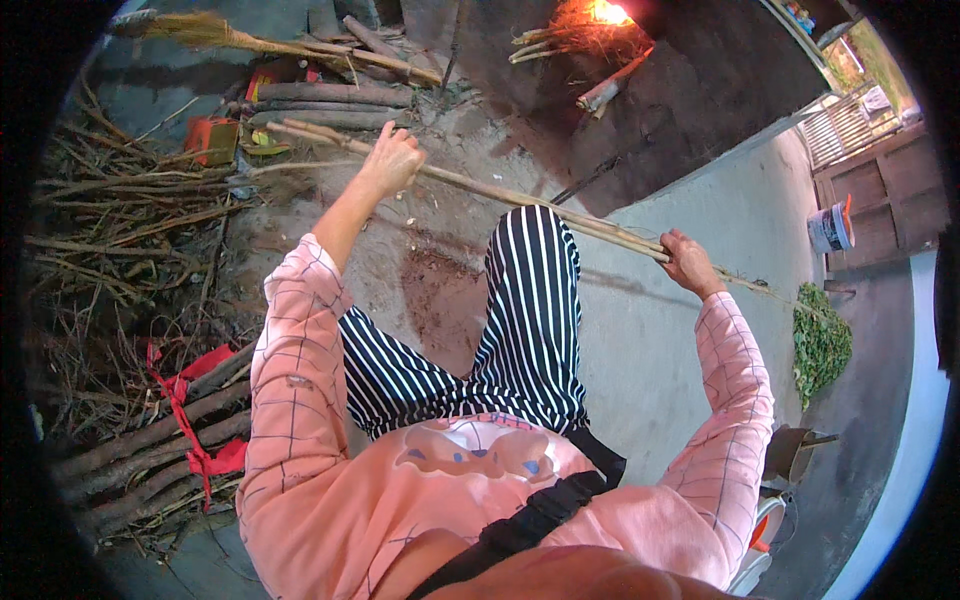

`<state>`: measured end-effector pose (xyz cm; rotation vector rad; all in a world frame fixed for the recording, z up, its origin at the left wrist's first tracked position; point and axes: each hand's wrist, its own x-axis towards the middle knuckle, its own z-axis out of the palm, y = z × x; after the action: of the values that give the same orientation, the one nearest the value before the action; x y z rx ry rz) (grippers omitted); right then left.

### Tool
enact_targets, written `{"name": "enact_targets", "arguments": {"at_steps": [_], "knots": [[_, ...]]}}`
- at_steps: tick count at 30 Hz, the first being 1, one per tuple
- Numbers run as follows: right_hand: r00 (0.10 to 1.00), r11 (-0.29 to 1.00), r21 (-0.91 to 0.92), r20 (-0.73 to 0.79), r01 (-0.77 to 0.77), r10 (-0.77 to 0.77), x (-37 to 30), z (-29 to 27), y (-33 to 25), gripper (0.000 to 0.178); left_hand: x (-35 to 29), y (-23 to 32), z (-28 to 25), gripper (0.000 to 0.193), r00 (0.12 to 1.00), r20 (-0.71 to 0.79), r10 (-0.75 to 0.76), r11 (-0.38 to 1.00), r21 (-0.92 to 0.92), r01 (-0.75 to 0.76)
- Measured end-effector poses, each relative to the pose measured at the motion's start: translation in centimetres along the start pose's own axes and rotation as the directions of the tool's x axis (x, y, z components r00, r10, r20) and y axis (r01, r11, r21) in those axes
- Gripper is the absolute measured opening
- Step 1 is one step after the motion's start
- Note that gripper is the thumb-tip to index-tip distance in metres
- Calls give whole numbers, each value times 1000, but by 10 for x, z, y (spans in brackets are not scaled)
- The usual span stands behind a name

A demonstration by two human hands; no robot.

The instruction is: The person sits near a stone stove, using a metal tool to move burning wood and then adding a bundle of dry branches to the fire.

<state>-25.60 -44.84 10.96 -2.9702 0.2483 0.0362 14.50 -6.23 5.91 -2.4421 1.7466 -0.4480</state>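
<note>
Long thin sticks [520, 199] stretch across in front of my knees, held in both hands. My left hand [394, 157] is closed around them near their left end, with a finger raised. Farther right, my right hand [690, 263] wraps round the sticks, and their thin twiggy tips run on past it. Beyond the sticks, a fire [607, 12] burns at the mouth of a dark stove [690, 110], with burning wood [612, 82] poking out of it.
A pile of thin branches [130, 215] lies at the left, with thicker logs [150, 450] tied in red cloth nearer me. Cut logs [335, 96] and a straw broom [190, 28] lie at the far left. Green leaves [822, 345] and a white bucket [830, 228] are at the right.
</note>
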Motion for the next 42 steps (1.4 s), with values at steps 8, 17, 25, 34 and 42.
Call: {"name": "enact_targets", "arguments": {"at_steps": [8,17,25,34,42], "knots": [[995,988,-131,-65,-82,74,-12,28,12,14,-13,15,-2,20,906,399,-140,926,-271,263],[994,993,-58,-47,-102,99,-14,4,17,19,-7,25,-13,22,986,-42,-160,982,-108,155],[979,985,-140,161,-102,125,-15,-7,47,27,-7,35,-13,31,967,198,-162,977,-105,185],[882,899,95,263,-427,391,-35,4,39,31,8,48,-11,21,989,17,-149,979,-136,150],[831,800,-264,-16,-540,556,-59,3,24,28,-8,88,-21,20,961,-12,-275,945,-187,268]]}}
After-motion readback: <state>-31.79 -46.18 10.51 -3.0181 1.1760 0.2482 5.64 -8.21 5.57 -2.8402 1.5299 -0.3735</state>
